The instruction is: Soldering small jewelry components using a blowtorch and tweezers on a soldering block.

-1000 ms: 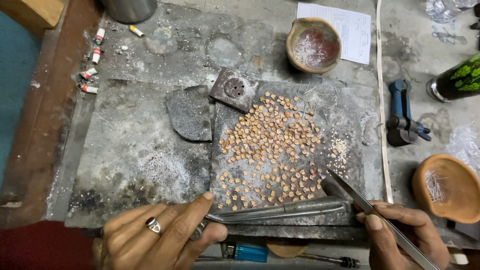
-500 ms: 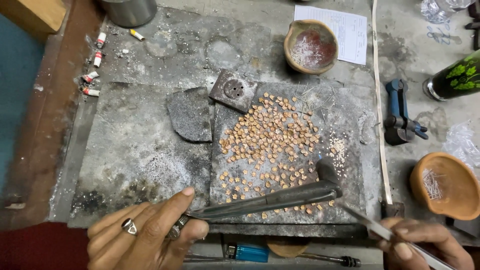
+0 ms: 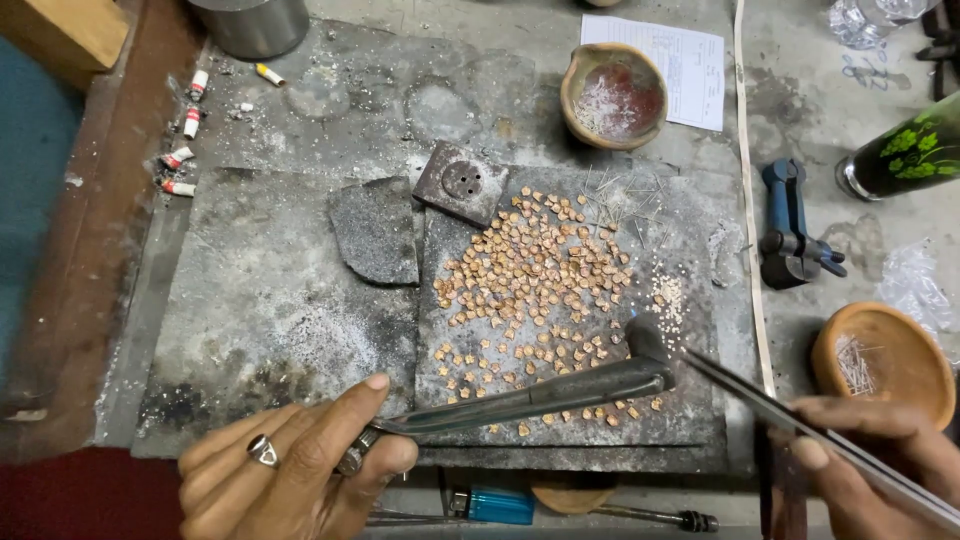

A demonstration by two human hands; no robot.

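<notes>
Left hand [image 3: 300, 465], ring on one finger, is clamped around a long dark metal torch [image 3: 530, 395] whose curved tip sits over the small coppery flower-shaped pieces [image 3: 530, 290] scattered on the sooty grey slab [image 3: 270, 320]. Right hand [image 3: 870, 460] pinches slim steel tweezers [image 3: 780, 410] closed-fisted; I'd keep both tips low and steady.

Small metal pieces [image 3: 535, 275] lie on a slab [image 3: 690, 420] mid-worktop [image 3: 820, 240]; one clay bowl [image 3: 613, 95] sits behind, another [image 3: 880, 360] to the right.
</notes>
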